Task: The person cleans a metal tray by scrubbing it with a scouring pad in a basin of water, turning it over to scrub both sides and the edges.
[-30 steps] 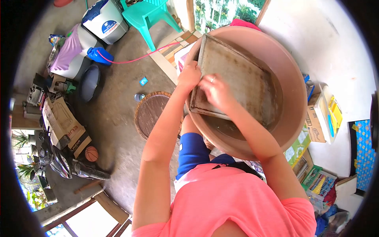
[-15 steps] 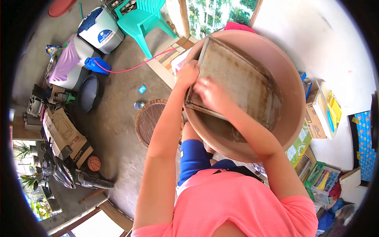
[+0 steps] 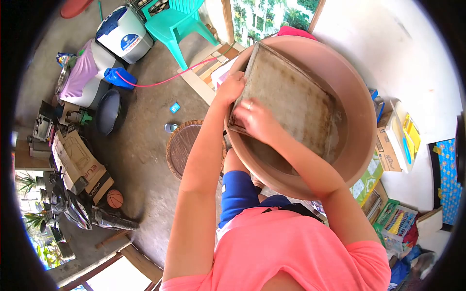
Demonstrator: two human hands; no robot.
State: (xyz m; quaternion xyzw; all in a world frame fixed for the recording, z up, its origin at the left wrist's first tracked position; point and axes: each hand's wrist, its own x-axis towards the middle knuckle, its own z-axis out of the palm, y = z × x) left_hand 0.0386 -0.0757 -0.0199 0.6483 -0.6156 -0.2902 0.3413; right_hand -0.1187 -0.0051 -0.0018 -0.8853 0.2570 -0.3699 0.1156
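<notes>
A rectangular metal tray [image 3: 289,94] with brown stains leans tilted inside a large pinkish-brown basin [image 3: 357,116]. Murky water shows around its lower right side. My left hand [image 3: 232,88] is closed on the tray's left edge, near the basin's rim. Pressed to the tray's lower left corner, my right hand [image 3: 256,119] has its fingers curled down and a ring on one of them. Whatever those fingers hold, if anything, is hidden beneath them.
Left of the basin, a round brown woven-edged stool or basket [image 3: 187,148] stands on the floor. A green plastic chair [image 3: 174,26], a blue jug [image 3: 119,77] with a pink hose [image 3: 165,83] and a black tub [image 3: 109,111] are farther off. Cardboard boxes [image 3: 387,148] stand right.
My right hand has shifted slightly down and left along the tray, toward its lower left corner. My left hand keeps its grip, and the tray stays nearly in place.
</notes>
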